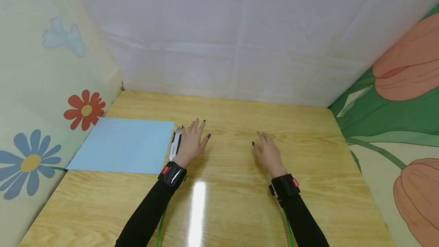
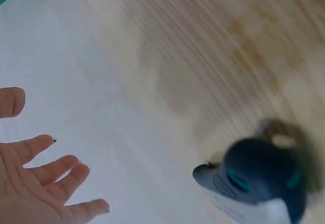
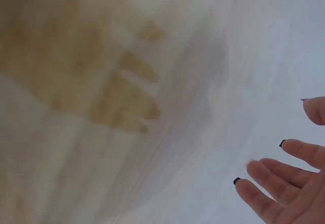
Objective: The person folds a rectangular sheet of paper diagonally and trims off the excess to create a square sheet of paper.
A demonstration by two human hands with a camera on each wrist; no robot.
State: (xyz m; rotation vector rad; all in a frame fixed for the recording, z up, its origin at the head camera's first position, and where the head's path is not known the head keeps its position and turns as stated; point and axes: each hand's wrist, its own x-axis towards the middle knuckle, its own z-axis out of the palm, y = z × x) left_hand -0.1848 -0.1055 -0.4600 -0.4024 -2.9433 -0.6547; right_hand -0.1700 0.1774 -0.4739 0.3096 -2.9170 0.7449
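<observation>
My left hand (image 1: pixel 191 145) is held over the table with its fingers straight and spread, holding nothing. Just left of it lies a slim white-and-black tool (image 1: pixel 175 145), partly hidden by that hand. In the left wrist view the tool's rounded dark end (image 2: pixel 261 170) has teal marks, and its kind is not plain. Beside the tool, a light blue sheet (image 1: pixel 127 146) lies flat on the left of the table. My right hand (image 1: pixel 269 154) hovers over the middle right with relaxed fingers and an empty palm, as the right wrist view also shows.
The wood-patterned table (image 1: pixel 233 201) ends at a white curtain (image 1: pixel 226 37) behind. A flower-printed panel (image 1: pixel 31 87) stands on the left, and another printed panel (image 1: pixel 387 121) on the right. A green cable (image 1: pixel 162 226) runs along each forearm.
</observation>
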